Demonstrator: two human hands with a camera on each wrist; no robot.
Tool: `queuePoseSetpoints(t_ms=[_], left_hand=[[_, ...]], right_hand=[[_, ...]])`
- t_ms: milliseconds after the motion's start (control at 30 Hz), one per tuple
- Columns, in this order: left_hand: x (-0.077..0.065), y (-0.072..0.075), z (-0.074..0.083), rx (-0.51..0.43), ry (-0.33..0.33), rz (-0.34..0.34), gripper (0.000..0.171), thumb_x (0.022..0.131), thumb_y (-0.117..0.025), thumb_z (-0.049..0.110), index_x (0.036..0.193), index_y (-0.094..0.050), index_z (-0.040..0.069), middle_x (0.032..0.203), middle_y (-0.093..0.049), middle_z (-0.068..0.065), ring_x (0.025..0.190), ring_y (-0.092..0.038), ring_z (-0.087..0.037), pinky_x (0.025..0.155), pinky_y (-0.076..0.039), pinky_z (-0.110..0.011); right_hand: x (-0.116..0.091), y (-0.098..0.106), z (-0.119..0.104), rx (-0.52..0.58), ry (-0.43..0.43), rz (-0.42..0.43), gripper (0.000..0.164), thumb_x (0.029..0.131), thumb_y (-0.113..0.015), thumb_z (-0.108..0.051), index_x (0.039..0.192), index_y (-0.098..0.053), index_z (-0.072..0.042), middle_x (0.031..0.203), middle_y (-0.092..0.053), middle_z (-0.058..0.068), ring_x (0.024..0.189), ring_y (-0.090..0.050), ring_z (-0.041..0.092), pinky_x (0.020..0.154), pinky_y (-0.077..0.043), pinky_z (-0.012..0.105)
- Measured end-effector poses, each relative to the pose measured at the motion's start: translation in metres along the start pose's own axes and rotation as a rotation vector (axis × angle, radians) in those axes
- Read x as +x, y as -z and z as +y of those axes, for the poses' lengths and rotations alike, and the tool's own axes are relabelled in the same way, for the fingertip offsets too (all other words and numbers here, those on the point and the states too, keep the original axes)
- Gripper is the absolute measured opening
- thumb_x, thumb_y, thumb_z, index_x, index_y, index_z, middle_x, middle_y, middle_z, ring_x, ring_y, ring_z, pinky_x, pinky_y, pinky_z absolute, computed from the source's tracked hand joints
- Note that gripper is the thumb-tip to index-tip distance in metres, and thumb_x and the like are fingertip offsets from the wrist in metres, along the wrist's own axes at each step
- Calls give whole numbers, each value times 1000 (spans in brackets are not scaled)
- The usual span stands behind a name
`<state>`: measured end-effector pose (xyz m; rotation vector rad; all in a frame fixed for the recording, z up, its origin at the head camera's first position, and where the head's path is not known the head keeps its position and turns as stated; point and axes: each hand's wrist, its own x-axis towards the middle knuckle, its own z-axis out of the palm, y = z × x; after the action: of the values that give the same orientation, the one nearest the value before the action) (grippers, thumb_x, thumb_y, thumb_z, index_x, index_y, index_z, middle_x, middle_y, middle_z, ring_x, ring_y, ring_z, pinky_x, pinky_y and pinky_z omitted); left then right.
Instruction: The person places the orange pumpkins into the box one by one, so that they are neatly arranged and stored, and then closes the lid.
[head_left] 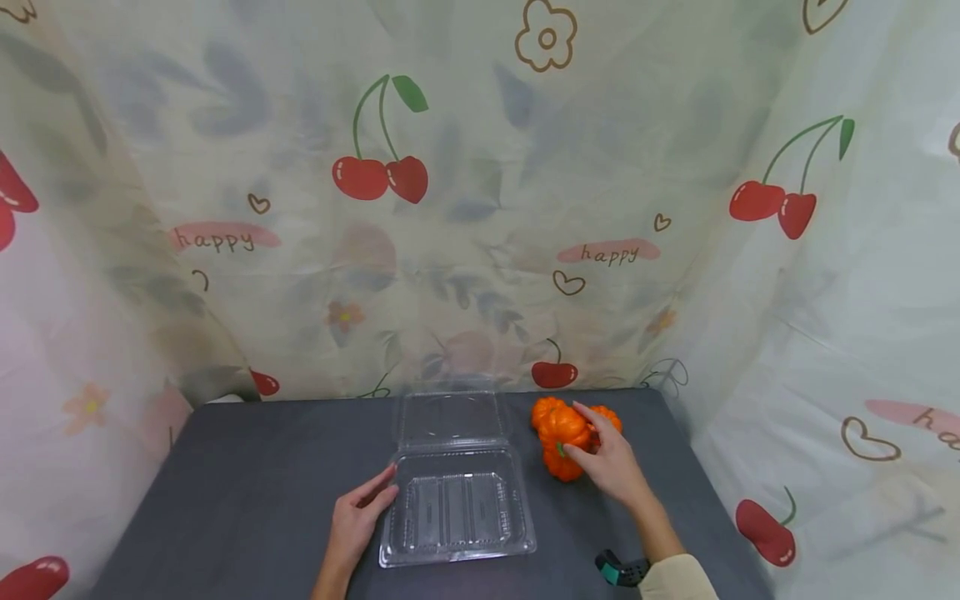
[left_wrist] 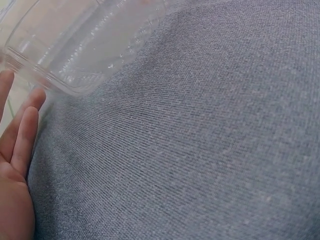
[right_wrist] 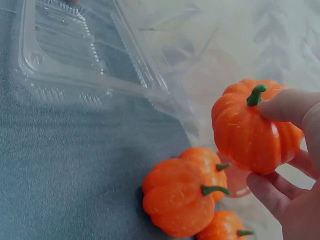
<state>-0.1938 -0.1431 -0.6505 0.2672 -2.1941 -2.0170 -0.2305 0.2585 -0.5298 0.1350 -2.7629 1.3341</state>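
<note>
My right hand (head_left: 613, 468) grips a small orange pumpkin (right_wrist: 245, 132) with a green stem, thumb beside the stem and fingers underneath. In the right wrist view it is above a cluster of similar pumpkins (right_wrist: 175, 200) on the table. A clear plastic clamshell box (head_left: 453, 546) stands in the middle with its lid (head_left: 450, 417) folded back. Beside the box's left edge is my left hand (head_left: 354, 518), its fingertips right at the rim. In the left wrist view those fingers (left_wrist: 26, 132) are fairly straight, close to the box's corner.
Dark grey cloth covers the table (head_left: 255, 492). Near the front right, by my right sleeve (head_left: 678, 579), lies a black and teal strap-like object (head_left: 621, 570). Patterned curtains (head_left: 465, 292) with cherries and "happy" lettering enclose the back and sides.
</note>
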Motion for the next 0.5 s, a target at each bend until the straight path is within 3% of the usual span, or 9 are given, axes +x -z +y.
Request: queuePoseSetpoints(t_ms=[167,300,500], left_hand=[[-1,1,1,9,22,-13,40,87,-83,21,125,-74,15,128,-73,-3,109,-66,10,91,-47,-3],[-1,1,2,15,34,-15,43,87,-83,24,127,-73,14,130,-72,-3,110,-65,10,91,-47,-3],[0,1,1,10,40,-9,44,87,-83,25,128,-73,13,131,-71,-3,110,-64,11,91,-46,-2]], right_hand=[[-1,-6,-7,25,-11,-42,70,89,-80,-21,151,-48,-17,145,-55,14,118,-64,31,94,-60,43],[-2,-11,-8,2,36,-64,68,88,-82,-22,149,-52,-18,143,-56,13,121,-61,29,97,-59,45],[-3,-20,-10,-49,139,-65,67,84,-85,-28,145,-57,-24,138,-60,8,117,-61,24,90,-59,44]])
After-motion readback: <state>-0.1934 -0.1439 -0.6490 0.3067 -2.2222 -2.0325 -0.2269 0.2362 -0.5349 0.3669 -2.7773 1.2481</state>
